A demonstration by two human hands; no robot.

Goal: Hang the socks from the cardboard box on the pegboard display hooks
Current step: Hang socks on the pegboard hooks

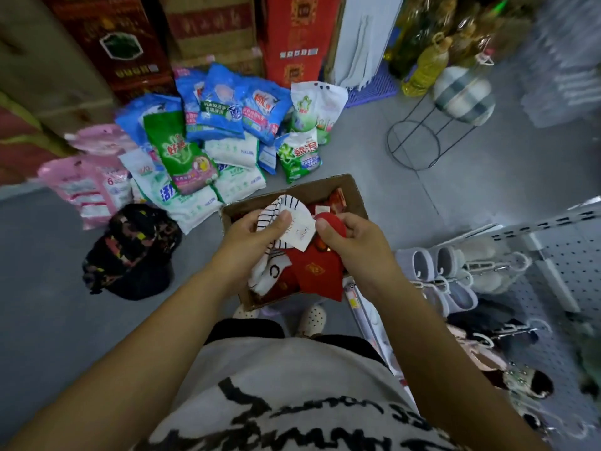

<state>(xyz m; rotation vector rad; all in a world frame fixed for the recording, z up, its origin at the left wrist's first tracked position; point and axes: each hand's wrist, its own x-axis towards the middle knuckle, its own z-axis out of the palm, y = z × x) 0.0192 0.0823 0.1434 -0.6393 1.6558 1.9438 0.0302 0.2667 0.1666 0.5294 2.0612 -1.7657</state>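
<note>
An open cardboard box (353, 193) stands on the floor in front of me with several red and white socks inside. Over it, my left hand (257, 231) grips a pair of white socks with black stripes (276, 208) that carries a white paper label (300, 231). Beside it, my right hand (353, 236) pinches a red sock (331, 222), and more red fabric (317, 271) hangs below it. The white pegboard (575, 252) with its hooks is at the right, with pale slippers and socks (455, 271) hanging on it.
Bags of laundry powder (224, 125) lie heaped on the grey floor beyond the box. A dark patterned cap (133, 252) lies to the left. Tall red and brown cartons (208, 30) stand at the back. A wire stand (419, 141) with a striped ball and oil bottles (426, 66) are at the upper right.
</note>
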